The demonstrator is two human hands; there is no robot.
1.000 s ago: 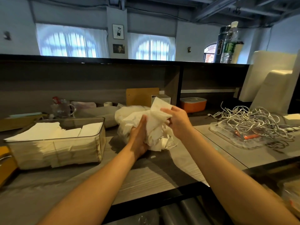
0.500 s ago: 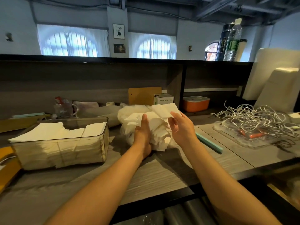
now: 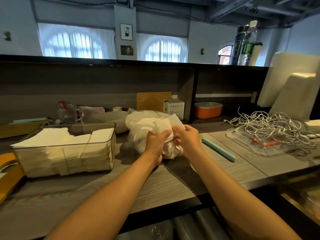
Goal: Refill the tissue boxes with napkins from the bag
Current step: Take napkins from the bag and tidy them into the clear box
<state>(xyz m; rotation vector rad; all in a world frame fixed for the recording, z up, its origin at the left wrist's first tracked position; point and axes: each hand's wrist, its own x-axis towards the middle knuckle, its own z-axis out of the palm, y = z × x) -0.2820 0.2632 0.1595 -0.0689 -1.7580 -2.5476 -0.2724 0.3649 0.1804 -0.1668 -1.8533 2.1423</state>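
The left hand (image 3: 156, 143) has its grip closed around the front of the bag (image 3: 138, 135), fingers curled over crumpled white napkins (image 3: 155, 124) that bulge from the thin clear plastic. The right hand (image 3: 187, 139) pinches the edge of one napkin between thumb and forefinger, its other fingers loosely bent beside the left hand; the napkin's corner sticks up just above both hands. The bag sits on the counter (image 3: 173, 186) in the middle, directly in front of the person.

To the left of the bag, near but apart from it, stands a clear tissue box (image 3: 110, 153) with no lid on. It is filled close to its rim with stacked white napkins, the top sheets lying uneven and one layer overhanging the left edge.

To the right of the hands a pale green stick (image 3: 219, 149) lies flat on the counter. Further right, a clear tray (image 3: 242, 141) holds a tangle of white cables (image 3: 270, 125). An orange box (image 3: 207, 110) with a white lid sits in the shelf recess behind.
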